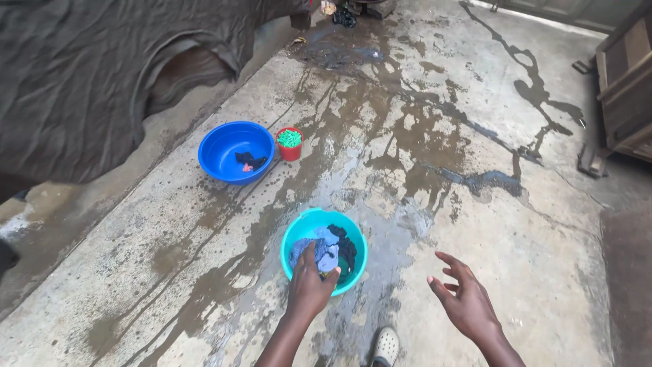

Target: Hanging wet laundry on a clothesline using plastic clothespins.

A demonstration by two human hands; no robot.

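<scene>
Currently the left hand (309, 285) grasps wet blue-grey laundry (322, 251) inside a round turquoise plastic basin (293, 238) on the wet concrete floor (441, 170); right hand (467, 299) hovers released, fingers spread. Well apart: round blue plastic basin (224, 146), touching small red bucket (290, 145)

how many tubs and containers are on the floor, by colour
teal basin, with wet clothes that the left hand reaches into: 1
blue basin, with a few small clothes: 1
red cup of green pegs: 1
total: 3
The right hand is open and holds nothing.
</scene>
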